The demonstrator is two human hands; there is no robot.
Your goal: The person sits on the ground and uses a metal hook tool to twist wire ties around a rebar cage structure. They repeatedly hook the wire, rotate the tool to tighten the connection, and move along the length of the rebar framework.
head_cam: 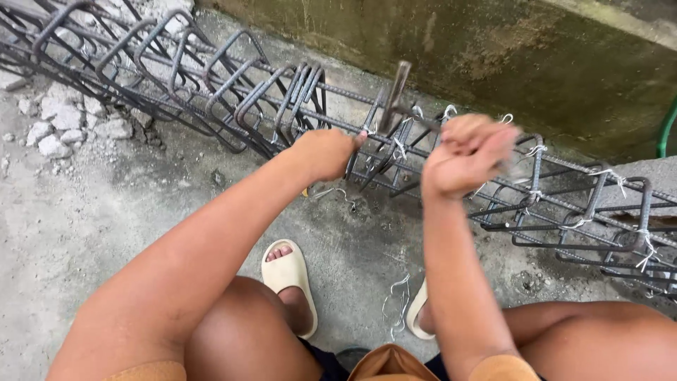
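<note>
Rebar cage (233,99): long, dark steel, lies on the concrete floor (92,212), runs top left to right edge; both ends cut off by frame.
Stirrups (211,77): bunched close w/ no ties on left part; spaced out on right part.
Wire ties (645,254): pale twists at joints on right part, small, hard to count.
Left hand (326,152): grip closed round a cage bar at mid-frame; fingers wrap behind the bar, mostly hidden.
Right hand (469,155): raised just over the cage top, right of left hand; motion-blurred, fingers curled tog. What's inside the grip: can't tell.
Hook tool (395,95): dark metal rod standing up from the cage betw. the two hands, tilted; lower end lost among bars. Whether either hand touches it: can't tell.
Loose wire (398,300): thin pale pieces on floor by right foot; a few more bits near cage base, under left hand.
Sandals (290,271): cream slides; left one full in view, right one mostly hidden behind right forearm.
Rubble (63,120): pale broken concrete chunks, far left, beside cage.
Wall (508,63): stained concrete, greenish-brown, behind the cage.
Green hose (665,130): curved strip at right edge, cut off.
Packages/labels/signs: none seen.
Knees + shorts: bottom edge, cut off.
</note>
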